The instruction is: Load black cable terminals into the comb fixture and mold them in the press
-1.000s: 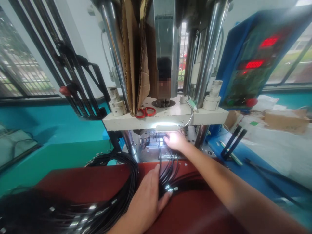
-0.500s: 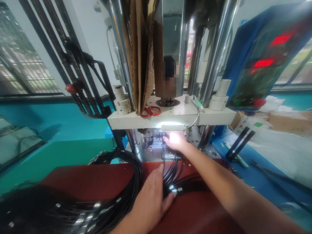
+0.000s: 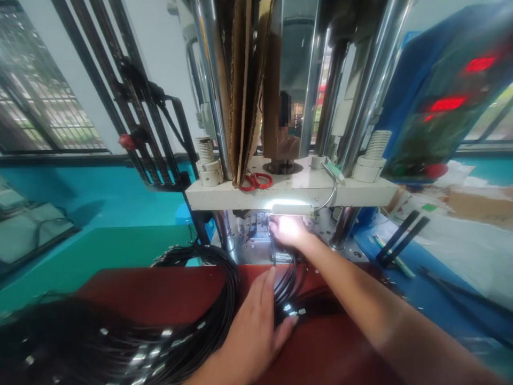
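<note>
My left hand point(image 3: 254, 315) is loosely curled around black cables point(image 3: 286, 286) over the red-brown table, thumb apart from the fingers. Small shiny connectors point(image 3: 294, 310) show by its thumb. Beneath the lit lamp point(image 3: 292, 209), my right hand point(image 3: 288, 231) reaches between the press plates, its fingers pinched at a cable end beside a small metal fixture point(image 3: 259, 227). Glare washes out much of that hand, and the cable end is hidden by its fingers. A thin cable point(image 3: 274, 254) runs from the fixture down to my left fingertips.
A thick coil of black cables point(image 3: 230, 278) lies at the left. Red-handled scissors point(image 3: 256, 182) and upright cardboard point(image 3: 248, 96) rest on the upper press plate point(image 3: 224, 199). Steel columns point(image 3: 342, 227) flank the opening. A control box point(image 3: 436, 107) with red displays stands right.
The whole view has shifted slightly, so everything sits a little further right. Both hands keep nearly the same places at the cables and the fixture.
</note>
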`<state>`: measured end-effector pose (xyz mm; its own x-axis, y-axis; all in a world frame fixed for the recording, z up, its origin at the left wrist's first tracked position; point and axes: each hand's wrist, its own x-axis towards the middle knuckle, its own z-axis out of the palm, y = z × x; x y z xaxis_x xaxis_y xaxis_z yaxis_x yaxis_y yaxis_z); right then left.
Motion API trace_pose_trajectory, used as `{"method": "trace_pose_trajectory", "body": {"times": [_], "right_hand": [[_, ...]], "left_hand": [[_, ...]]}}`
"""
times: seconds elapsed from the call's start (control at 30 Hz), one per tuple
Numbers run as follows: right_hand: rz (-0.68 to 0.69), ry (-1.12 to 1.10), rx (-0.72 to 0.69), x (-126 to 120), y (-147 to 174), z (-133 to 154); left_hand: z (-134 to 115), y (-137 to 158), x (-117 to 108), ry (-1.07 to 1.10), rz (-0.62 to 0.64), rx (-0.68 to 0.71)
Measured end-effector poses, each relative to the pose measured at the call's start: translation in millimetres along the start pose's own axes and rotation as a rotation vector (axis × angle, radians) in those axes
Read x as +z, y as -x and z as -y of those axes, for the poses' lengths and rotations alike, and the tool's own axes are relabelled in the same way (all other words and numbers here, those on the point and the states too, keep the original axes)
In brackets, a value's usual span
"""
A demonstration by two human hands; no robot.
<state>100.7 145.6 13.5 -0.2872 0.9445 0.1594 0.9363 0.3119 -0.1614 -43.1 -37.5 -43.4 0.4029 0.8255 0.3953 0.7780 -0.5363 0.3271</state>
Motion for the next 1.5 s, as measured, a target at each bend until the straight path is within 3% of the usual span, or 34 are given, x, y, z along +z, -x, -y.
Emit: {"method": "trace_pose_trajectory", "body": {"times": [0.2, 0.47, 0.6, 0.7, 0.8, 0.97, 1.07, 1.5], "right_hand": [[0.022, -0.027, -0.005, -3, -6, 5], [0.031, -0.063, -0.026, 10, -12, 5], [-0.020, -0.102, -0.025, 10, -8, 3], [-0.071, -0.133, 0.001, 6, 1, -17], [-0.128, -0.147, 0.083, 5, 14, -49], [-0.178, -0.159, 0.096, 10, 27, -80], [-0.192, -0.161, 0.072, 12, 24, -80], [-0.164, -0.139, 0.024, 20, 11, -84]], "left_hand": [[-3, -3, -7, 0.014, -0.025, -0.063], [0, 1, -5, 0.035, -0.002, -0.058], [-5, -3, -21, 0.012, -0.061, -0.024], [2, -21, -42, -0.045, -0.073, 0.030], [29, -59, -53, -0.130, -0.039, 0.042], [80, -140, -31, -0.272, 0.082, 0.072], [93, -164, -13, -0.288, 0.096, 0.084], [87, -167, 12, -0.411, 0.070, 0.043]]}}
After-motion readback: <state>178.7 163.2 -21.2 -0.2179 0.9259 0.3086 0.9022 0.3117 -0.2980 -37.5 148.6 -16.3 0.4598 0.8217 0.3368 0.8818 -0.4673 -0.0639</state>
